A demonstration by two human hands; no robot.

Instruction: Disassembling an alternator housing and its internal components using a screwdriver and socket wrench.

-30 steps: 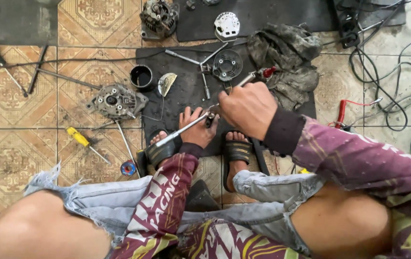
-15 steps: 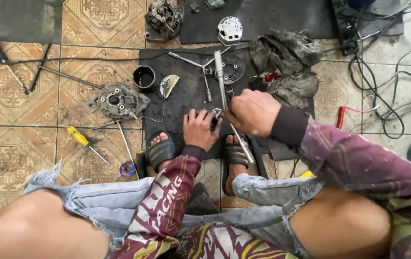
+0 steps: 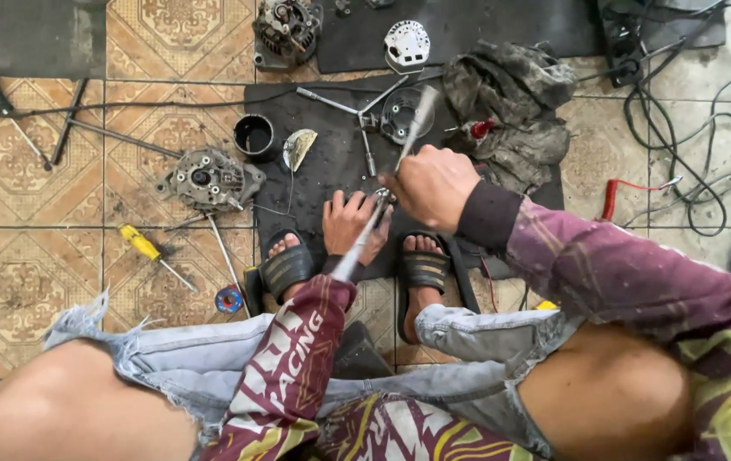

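My right hand point(image 3: 434, 183) is closed around a long metal wrench point(image 3: 383, 192). My left hand point(image 3: 350, 222) presses a small part, seemingly a nut, onto the black mat point(image 3: 331, 162) between my sandals. I keep the wrench square and the part steady.

wrench point(image 3: 383, 183): bare metal, smooth, dull sheen in my fingers
mat point(image 3: 331, 171): black rubber, matt
rag point(image 3: 511, 94): grimy, crumpled cloth
floor point(image 3: 32, 256): patterned tile, scuffed
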